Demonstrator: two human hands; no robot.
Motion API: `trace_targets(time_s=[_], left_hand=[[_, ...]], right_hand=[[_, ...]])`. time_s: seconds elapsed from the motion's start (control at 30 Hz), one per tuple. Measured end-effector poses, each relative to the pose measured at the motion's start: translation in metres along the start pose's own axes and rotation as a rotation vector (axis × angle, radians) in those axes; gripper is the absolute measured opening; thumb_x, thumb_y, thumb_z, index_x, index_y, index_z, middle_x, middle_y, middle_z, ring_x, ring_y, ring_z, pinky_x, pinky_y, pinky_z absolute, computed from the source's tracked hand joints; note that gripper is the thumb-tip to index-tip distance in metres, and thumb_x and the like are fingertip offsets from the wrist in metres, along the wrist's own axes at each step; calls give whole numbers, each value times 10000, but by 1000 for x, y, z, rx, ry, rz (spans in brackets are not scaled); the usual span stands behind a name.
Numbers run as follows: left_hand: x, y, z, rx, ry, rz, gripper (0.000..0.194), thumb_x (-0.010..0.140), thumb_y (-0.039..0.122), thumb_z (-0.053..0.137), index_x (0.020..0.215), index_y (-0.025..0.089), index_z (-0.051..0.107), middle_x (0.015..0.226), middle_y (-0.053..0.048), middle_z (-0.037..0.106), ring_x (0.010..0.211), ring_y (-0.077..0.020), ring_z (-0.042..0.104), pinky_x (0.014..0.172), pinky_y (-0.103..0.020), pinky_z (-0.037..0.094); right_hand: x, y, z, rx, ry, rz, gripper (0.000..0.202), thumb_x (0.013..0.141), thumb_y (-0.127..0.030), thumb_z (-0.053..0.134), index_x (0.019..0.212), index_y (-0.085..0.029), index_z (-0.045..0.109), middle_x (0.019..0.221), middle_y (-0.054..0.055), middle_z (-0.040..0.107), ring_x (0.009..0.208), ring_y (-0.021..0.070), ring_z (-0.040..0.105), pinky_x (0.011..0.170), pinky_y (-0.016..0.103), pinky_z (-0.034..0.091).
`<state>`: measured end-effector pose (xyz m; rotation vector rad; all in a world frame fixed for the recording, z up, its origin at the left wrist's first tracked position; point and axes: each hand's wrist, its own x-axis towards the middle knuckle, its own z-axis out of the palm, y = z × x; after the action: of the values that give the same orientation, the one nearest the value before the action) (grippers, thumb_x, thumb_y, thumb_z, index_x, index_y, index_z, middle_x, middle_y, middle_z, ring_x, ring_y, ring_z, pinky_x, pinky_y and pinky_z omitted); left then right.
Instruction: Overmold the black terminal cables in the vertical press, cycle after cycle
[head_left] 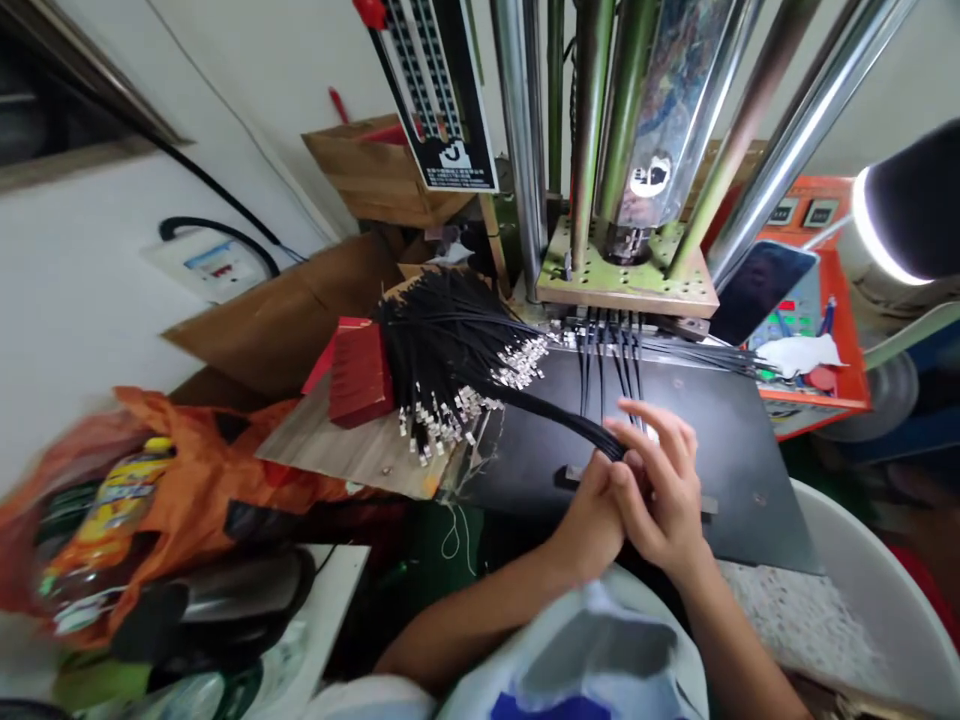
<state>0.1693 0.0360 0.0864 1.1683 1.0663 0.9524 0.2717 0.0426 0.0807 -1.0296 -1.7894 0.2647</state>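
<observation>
My left hand (592, 525) is closed around a bundle of thin black cables (555, 412) over the front of the dark machine plate. My right hand (664, 480) meets it at the bundle's end, its thumb and fingers bent in at the cable ends while the upper fingers reach forward. A small white spot shows between those fingers, too small to name. Just beyond, several black cables (585, 365) run from under the press's drilled plate (630, 290) toward my hands. To the left lies a big pile of black cables (450, 320) with white connectors (442, 415) at their ends.
A red block (360, 372) stands beside the pile on a wooden board (352, 450). Steel columns (517, 130) rise behind the plate. At right are an orange control box (825, 300), a lit lamp (911, 215) and a white tub (862, 560). An orange bag (195, 460) lies left.
</observation>
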Motion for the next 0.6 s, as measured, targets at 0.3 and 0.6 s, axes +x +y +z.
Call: trace_targets(time_s=[0.3,0.6], left_hand=[[0,-9,-29,806,-472,290,301,932,186,339,884,147,634,945,-130,697,851,-216,653,826,-334,490],[-24,43,-75,11,-155,279,276,930,446,495,786,225,577,553,17,493,480,-121,507,501,-280,473]], right_hand=[[-47,34,-18,892,-67,896,228,778,-371,742,886,-174,704,829,55,703,644,161,636,556,279,554],[-38,24,-55,830,204,771,158,916,-438,516,952,-293,565,619,-69,205,432,93,195,320,182,258]])
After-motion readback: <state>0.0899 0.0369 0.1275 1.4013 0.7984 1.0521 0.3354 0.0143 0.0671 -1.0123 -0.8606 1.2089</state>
